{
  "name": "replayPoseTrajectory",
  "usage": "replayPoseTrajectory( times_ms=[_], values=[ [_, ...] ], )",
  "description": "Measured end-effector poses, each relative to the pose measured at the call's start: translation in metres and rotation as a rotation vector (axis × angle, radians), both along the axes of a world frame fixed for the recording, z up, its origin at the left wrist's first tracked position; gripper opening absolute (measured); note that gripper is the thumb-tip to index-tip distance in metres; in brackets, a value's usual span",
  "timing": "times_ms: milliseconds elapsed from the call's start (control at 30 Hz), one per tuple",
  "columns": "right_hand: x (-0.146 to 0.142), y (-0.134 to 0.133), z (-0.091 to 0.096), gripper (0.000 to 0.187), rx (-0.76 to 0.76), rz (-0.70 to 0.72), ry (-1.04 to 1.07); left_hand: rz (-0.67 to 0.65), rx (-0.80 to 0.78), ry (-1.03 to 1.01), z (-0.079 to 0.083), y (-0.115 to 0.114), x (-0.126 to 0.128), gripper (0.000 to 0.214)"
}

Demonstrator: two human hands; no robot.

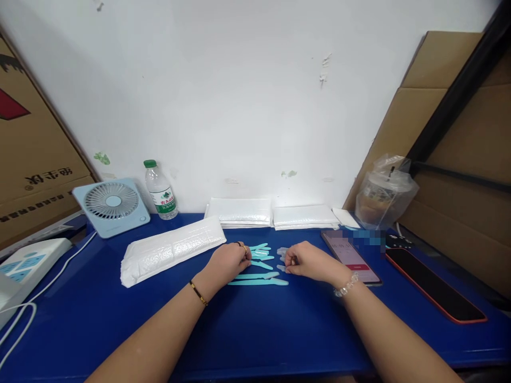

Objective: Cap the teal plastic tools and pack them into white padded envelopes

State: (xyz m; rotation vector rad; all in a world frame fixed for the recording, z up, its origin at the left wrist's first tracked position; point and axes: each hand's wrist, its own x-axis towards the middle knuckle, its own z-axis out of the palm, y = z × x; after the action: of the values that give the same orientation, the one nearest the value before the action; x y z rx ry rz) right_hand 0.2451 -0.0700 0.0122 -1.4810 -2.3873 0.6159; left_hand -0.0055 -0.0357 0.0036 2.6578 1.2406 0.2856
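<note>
Several teal eyebrow razors (263, 265) lie on the blue tabletop (255, 330) in front of me, some bunched together and two lying apart nearer to me. My left hand (230, 261) is closed at the left ends of the bunch, fingertips pinched around a razor handle. Small clear plastic caps (281, 252) are to the right of the razors. Beside them my right hand (302, 260) is closed, thumb and fingers pressed together against the caps. What sits between its fingertips is hidden.
White bubble mailers (173, 250) lie left and along the wall. A blue fan (113, 205) and water bottle (161, 191) stand at the back left. To the right are a lit phone (351, 258), a red-edged dark phone (435, 284) and a bagged drink cup (385, 194).
</note>
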Motion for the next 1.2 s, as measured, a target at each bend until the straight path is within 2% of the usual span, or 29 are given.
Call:
replayPoseTrajectory(
  times_ms=[267, 533, 667, 800, 1000, 1200],
  values=[
    [-0.010, -0.002, 0.000, 0.012, 0.063, 0.012, -0.046, 0.001, -0.018, 0.008, 0.000, -0.002, 0.004, 0.015],
    [-0.018, 0.000, -0.004, 0.009, 0.083, 0.040, -0.024, -0.016, -0.090, -0.020, -0.002, -0.007, 0.008, 0.018],
    [0.003, 0.002, 0.005, 0.012, 0.167, -0.046, 0.018, 0.053, -0.011, -0.059, 0.001, -0.002, 0.001, 0.021],
    [0.019, 0.003, 0.010, 0.010, 0.152, -0.068, -0.040, 0.089, 0.056, -0.024, 0.001, 0.001, -0.003, 0.019],
    [0.001, 0.004, 0.000, 0.004, 0.140, -0.010, -0.102, 0.073, 0.073, 0.012, 0.000, 0.000, -0.001, 0.014],
    [-0.001, 0.002, 0.001, 0.012, 0.127, -0.044, 0.083, 0.045, 0.085, 0.000, 0.007, -0.002, 0.001, 0.013]
  ],
)
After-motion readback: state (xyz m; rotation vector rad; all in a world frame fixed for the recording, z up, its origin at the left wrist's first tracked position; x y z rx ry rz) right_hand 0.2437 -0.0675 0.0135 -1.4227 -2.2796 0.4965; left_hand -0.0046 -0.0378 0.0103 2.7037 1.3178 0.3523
